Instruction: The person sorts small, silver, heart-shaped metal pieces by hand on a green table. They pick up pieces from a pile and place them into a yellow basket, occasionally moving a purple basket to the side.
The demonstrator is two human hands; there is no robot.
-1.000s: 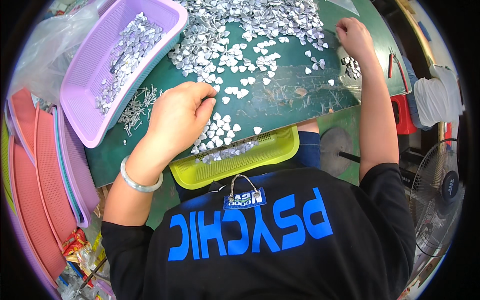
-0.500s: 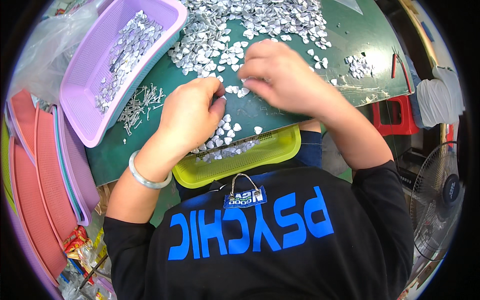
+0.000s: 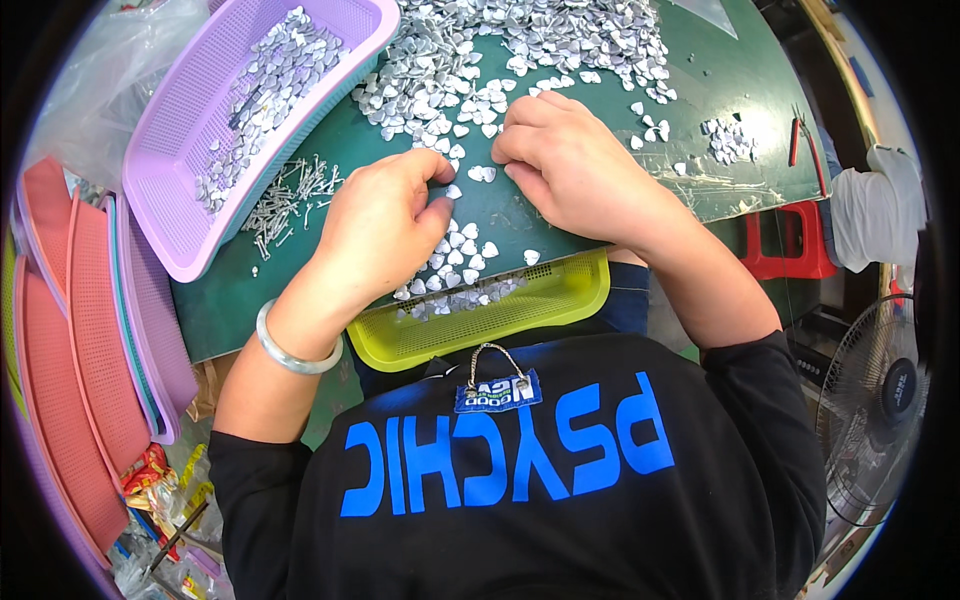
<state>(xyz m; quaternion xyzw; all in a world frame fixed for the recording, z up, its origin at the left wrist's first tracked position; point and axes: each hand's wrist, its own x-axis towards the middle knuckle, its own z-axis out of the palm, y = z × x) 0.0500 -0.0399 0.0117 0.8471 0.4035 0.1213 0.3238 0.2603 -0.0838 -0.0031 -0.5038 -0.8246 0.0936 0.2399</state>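
Small silver heart-shaped pieces lie in a large heap (image 3: pixel 430 80) and in loose clusters on the green table (image 3: pixel 560 232). My left hand (image 3: pixel 390 215) is closed, its thumb and index finger bent around a single heart piece (image 3: pixel 453 191) at their tips. Across a small gap, my right hand (image 3: pixel 575 165) rests with curled fingers, and its fingertips are partly hidden. Between the hands are a couple of loose heart pieces (image 3: pixel 482 174). A small pile of hearts (image 3: pixel 462 250) reaches the near table edge, above a yellow-green basket (image 3: pixel 480 335) with more inside.
A purple basket (image 3: pixel 160 175) partly filled with hearts stands at left, beside a pile of metal pins (image 3: pixel 290 200). Red-handled pliers (image 3: pixel 795 142) and a small heart pile (image 3: pixel 728 140) lie far right. Stacked baskets (image 3: pixel 100 330), a red stool (image 3: pixel 790 250) and a fan (image 3: pixel 875 400) flank me.
My right hand, blurred before, has shifted slightly right and down, and its fingers have drawn away from the loose hearts between the hands. The left hand has stayed nearly in place.
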